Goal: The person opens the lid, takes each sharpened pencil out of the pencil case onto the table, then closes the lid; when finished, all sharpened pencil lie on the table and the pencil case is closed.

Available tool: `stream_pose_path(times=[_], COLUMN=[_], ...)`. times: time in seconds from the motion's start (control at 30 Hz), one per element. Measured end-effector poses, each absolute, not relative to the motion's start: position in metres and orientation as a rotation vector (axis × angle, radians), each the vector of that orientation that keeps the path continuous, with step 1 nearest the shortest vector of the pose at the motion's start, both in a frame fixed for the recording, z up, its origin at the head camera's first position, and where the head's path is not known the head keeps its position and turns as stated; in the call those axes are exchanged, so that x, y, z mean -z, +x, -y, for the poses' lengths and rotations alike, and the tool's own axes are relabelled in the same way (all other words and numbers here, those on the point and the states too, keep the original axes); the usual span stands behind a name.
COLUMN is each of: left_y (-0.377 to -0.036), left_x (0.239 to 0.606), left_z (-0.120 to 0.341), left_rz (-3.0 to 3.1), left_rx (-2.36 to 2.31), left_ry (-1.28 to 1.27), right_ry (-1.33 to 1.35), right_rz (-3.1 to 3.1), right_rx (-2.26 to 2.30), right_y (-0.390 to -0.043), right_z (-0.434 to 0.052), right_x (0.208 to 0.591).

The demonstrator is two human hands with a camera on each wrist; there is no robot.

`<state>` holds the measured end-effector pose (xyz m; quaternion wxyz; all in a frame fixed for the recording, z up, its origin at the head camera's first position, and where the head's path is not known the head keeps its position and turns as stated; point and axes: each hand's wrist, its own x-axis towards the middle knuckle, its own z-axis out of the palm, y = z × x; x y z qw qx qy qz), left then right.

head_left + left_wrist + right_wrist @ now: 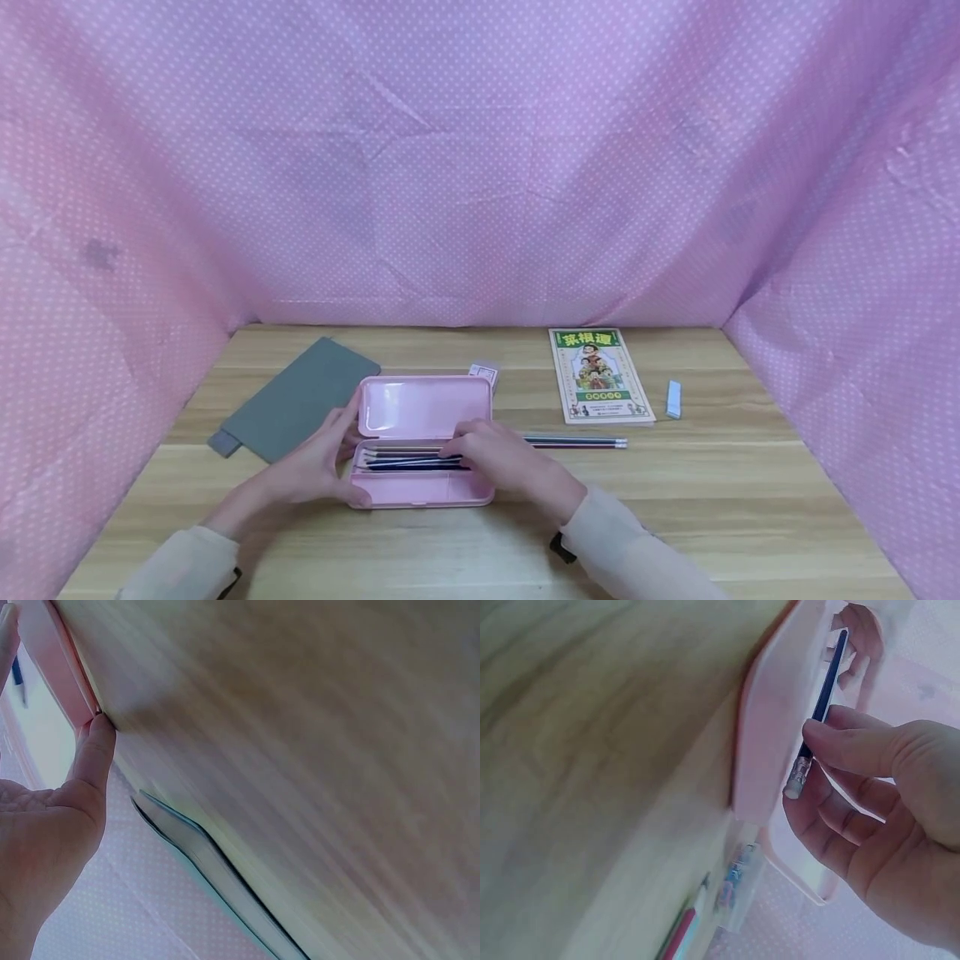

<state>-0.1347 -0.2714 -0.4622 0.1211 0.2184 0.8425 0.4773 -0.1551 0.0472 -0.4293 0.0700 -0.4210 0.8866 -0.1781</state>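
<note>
Open pink pencil case sits mid-worktop, lid up, tray facing the person. Several pencils already lie lengthwise in the tray.

Right hand: grip clamped on a dark pencil, thumb and fingers pinching near the eraser end, shaft lying along the tray. Wrist view shows the metal ferrule and eraser just below the thumb.

Left hand: fingers straight, pressed against the case's left end, thumb at the front corner. Bracing, not curled round anything.

Handling, my read:
- Pencil: light, stiff, slim, lacquered so a bit slick. It'll roll if set on the flat. The point is the fragile bit, so hold it at the eraser end or mid-shaft.
- Case: light hard plastic, probably slides on the wood easily, hence the brace. Hinged lid looks free to flop.

Elsewhere on the worktop: two more pencils just right of the case, a green-covered book further back, a small white eraser beside it, a grey pouch on the left, a small box behind the lid.
</note>
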Motion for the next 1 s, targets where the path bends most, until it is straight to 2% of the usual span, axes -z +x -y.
stream_pose_path(times=[0.27,0.57,0.77,1.0], left_y=[-0.134,-0.135,-0.136,-0.135], left_x=[0.462,0.460,0.461,0.462], left_z=[0.273,0.273,0.271,0.271], left_rz=[-2.489,-2.489,-2.506,-2.496], left_rx=[-1.366,-1.359,-1.333,-1.337], left_ry=[0.644,0.631,0.635,0.633], right_ry=[-1.351,-1.469,-1.545,-1.417], right_rz=[-2.743,-2.804,-2.916,-2.982], right_rx=[0.546,0.704,0.700,0.663], right_y=[-0.152,-0.152,-0.151,-0.144], right_z=[-0.075,-0.136,-0.178,-0.214], right_x=[0.410,0.400,0.408,0.425])
